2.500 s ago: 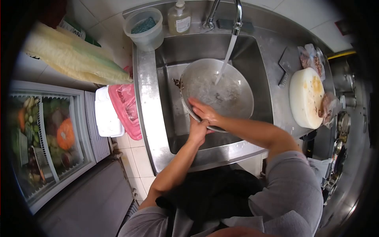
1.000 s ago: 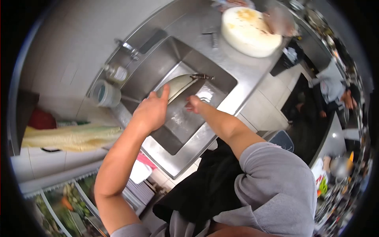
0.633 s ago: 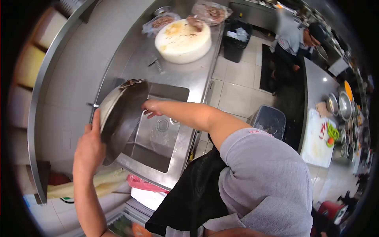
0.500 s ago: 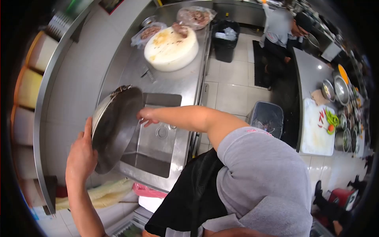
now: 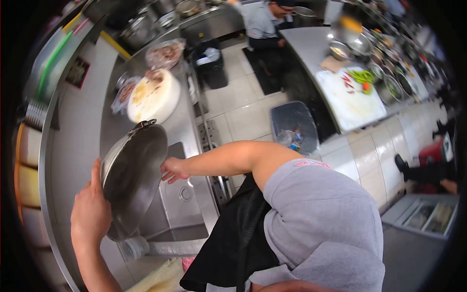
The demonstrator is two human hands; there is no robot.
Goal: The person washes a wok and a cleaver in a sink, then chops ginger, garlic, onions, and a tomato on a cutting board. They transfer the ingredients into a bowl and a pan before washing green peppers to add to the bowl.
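Note:
A large dark metal wok (image 5: 138, 180) is tipped on its side above the steel sink (image 5: 182, 207), its inside facing right. My left hand (image 5: 91, 211) grips the wok's left edge, fingers along its outside. At its top edge is a metal loop handle (image 5: 142, 125). My right hand (image 5: 175, 169) is at the wok's right rim, over the sink, with its fingers apart and fingertips close to the metal. The wok hides part of the basin.
Behind the sink stand a thick round white chopping block (image 5: 154, 100) and bags of meat (image 5: 165, 52). A grey bin (image 5: 293, 129) is on the floor at right. A counter holds a white cutting board (image 5: 352, 109) with peppers; a person (image 5: 262, 24) is beyond.
My view has swung to the right, so the counter and bins sit further left. My left hand still holds the tilted wok, and my right hand stays beside its rim.

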